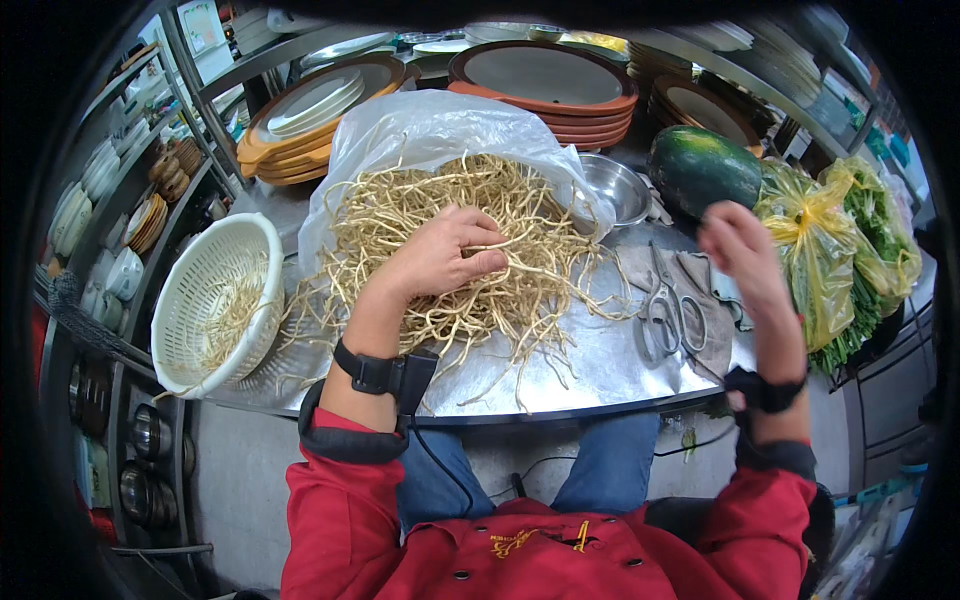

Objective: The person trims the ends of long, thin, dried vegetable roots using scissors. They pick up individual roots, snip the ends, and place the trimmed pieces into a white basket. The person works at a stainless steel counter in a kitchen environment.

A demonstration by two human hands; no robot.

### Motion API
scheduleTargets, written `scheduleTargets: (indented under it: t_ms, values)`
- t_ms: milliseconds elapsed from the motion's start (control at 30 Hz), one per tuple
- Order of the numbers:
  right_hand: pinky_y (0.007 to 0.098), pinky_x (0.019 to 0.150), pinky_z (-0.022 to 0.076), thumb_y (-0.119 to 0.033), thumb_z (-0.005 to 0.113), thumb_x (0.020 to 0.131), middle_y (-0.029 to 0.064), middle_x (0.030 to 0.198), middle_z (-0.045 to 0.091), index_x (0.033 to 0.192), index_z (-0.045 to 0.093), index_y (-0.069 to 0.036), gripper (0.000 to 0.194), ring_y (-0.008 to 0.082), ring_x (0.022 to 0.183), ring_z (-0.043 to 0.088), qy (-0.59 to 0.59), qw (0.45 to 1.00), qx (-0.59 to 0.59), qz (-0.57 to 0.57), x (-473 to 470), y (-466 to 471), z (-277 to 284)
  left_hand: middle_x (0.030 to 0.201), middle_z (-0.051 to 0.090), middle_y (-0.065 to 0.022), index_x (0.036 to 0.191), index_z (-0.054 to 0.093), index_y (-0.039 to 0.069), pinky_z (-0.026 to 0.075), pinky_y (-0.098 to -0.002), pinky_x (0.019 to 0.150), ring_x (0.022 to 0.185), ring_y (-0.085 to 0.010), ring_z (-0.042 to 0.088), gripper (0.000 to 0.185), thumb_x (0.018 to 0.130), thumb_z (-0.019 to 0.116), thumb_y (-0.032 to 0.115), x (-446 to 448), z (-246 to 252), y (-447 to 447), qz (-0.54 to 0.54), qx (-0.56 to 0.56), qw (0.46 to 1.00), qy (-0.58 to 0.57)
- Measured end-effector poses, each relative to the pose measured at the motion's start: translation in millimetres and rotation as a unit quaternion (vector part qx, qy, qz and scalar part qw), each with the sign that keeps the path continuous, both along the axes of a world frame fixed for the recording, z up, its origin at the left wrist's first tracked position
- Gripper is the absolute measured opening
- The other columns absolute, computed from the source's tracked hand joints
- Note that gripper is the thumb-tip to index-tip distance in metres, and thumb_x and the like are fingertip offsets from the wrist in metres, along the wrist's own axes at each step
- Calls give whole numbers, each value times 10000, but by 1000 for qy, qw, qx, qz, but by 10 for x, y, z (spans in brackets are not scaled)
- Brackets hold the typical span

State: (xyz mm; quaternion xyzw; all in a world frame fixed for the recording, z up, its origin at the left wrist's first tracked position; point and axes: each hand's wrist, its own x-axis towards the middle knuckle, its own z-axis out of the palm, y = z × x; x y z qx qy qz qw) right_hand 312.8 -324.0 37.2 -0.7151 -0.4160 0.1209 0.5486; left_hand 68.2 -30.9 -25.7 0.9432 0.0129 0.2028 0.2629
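A big heap of long, thin, pale roots (pixel 480 315) spills from an opened clear plastic bag (pixel 442 124) onto a stainless-steel table (pixel 600 375). Over the middle of the heap, my left hand (pixel 450 251) pinches a root between thumb and fingers. My right hand (pixel 739 244) is raised at the right, near the watermelon (pixel 703 171) and above a grey cloth (pixel 709 349). It is blurred with its fingers curled, and I cannot tell whether anything is in it. Kitchen scissors (pixel 667 307) with grey handles lie partly on the cloth, blades pointing away from me.
Left of the heap, a white plastic colander (pixel 217 300) tilts, holding some thin root pieces. A steel bowl (pixel 615 187) sits behind the roots. Yellow plastic bags (pixel 814 240) of leafy greens crowd the right edge. Stacked brown-rimmed dishes (pixel 547 82) line the back.
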Motion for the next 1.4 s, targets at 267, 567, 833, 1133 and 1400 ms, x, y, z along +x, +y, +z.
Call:
scheduleTargets:
  t_ms: [267,567,833,1133,1400]
  values:
    - [450,795,457,-225,455,977,264,1018,611,1123,516,5,279,471,938,541,-386,700,-295,-524,602,-3941,-241,1105,612,-98,1061,680,36,413,-371,947,1063,-272,531,294,858,659,248,-2,14,-13,0,13,1000,1]
    - [480,762,466,-96,509,857,298,960,620,909,583,38,161,475,908,581,-117,552,-659,-497,-666,-7119,-1697,1101,632,-104,1035,711,58,437,-375,924,1048,-290,541,470,849,638,483,-1,1,-26,15,18,1000,-9]
    - [423,677,478,-165,614,813,213,799,645,818,611,18,183,360,694,565,-252,551,-634,-481,-288,-7427,-1604,1083,639,-109,1022,717,59,444,-373,907,1029,-294,542,445,846,647,462,-10,9,-30,5,14,1000,-20]
    - [418,669,460,-163,615,876,209,790,609,860,562,39,210,383,725,586,-376,804,-277,-369,908,-3311,-146,1106,618,-101,1069,682,30,414,-376,942,1054,-278,527,376,862,663,343,-28,32,-40,12,7,1000,10]
    - [256,750,503,-36,619,880,77,908,675,1071,620,7,197,126,821,629,-316,941,19,120,-652,643,189,1118,611,-114,1076,678,25,401,-387,967,1080,-284,525,362,850,672,308,-17,25,-28,1,5,1000,7]
